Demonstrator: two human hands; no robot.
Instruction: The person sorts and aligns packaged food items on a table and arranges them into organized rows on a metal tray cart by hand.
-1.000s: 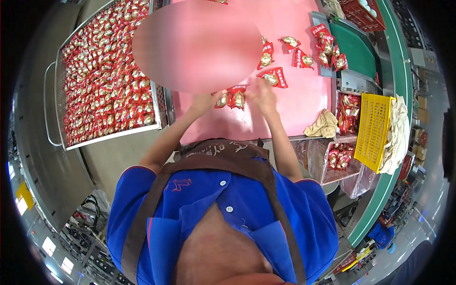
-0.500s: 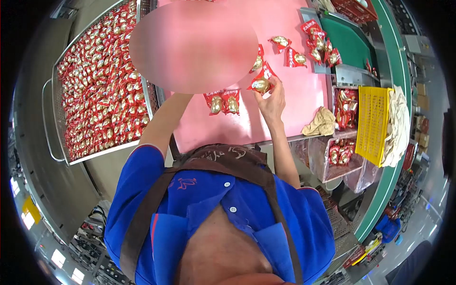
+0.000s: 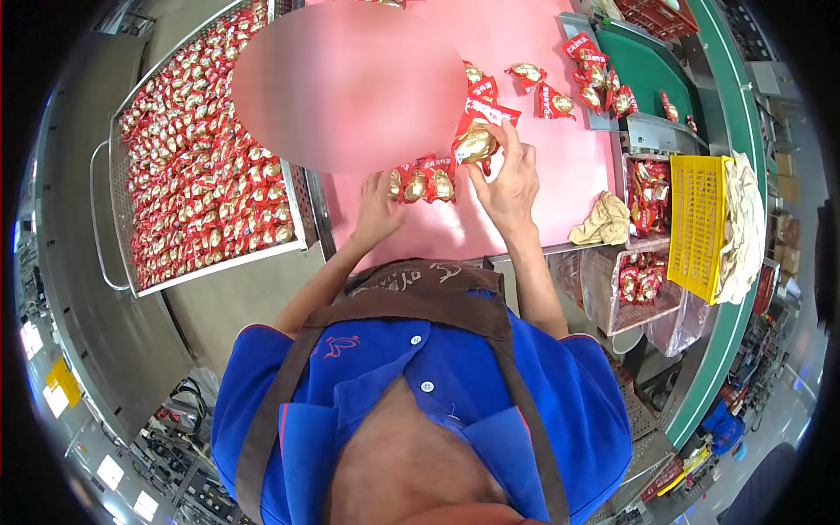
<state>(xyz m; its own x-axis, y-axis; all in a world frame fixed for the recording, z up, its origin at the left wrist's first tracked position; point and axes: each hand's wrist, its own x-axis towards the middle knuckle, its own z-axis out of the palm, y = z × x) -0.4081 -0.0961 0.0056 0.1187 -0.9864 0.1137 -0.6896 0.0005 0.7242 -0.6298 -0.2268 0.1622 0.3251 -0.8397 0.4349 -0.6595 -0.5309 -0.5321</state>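
My right hand [image 3: 509, 185] pinches a red-and-gold wrapped packet [image 3: 477, 143] between thumb and fingers, just above the pink work surface [image 3: 542, 184]. My left hand [image 3: 380, 212] is closed at the left end of a short row, its fingers on a wrapped packet [image 3: 395, 185]. Two more packets [image 3: 429, 184] lie side by side against that one. The tops of these packets run under a blurred oval, which also hides the surface beyond. Further packets [image 3: 479, 85] lie behind the one in my right hand.
On the left stands a perforated metal tray [image 3: 206, 257] filled with packets in rows. Loose packets [image 3: 554, 102] lie at the right, by a green belt [image 3: 647, 74]. A crumpled cloth [image 3: 602, 220], a yellow crate [image 3: 698, 214] and packet-filled bins [image 3: 643, 319] line the right edge.
My left hand has come out of the blurred area, down to the row. A third packet now sits at the row's left end. My right hand still holds its packet, slightly shifted.
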